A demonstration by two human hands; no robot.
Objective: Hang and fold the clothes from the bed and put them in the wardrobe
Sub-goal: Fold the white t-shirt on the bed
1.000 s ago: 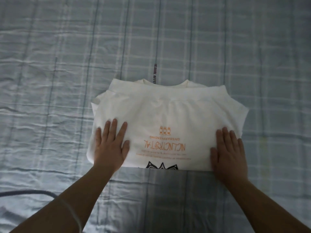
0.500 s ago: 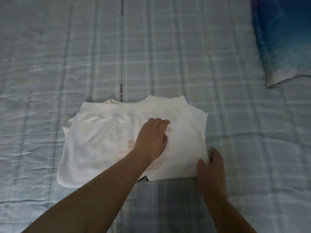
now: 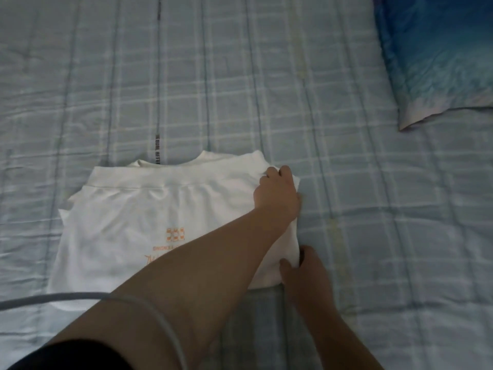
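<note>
A person's left hand [image 3: 278,190] curls around the far right corner of a folded white T-shirt [image 3: 149,209] on the plaid bedsheet [image 3: 266,76], while the right hand [image 3: 304,268] pinches the near corner, apparently to fold its right side across.

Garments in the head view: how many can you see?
1. A folded white T-shirt lies on the bed, left of centre; the left hand grips its far right corner, the right hand its near right corner. Others may lie outside the frame.
</note>
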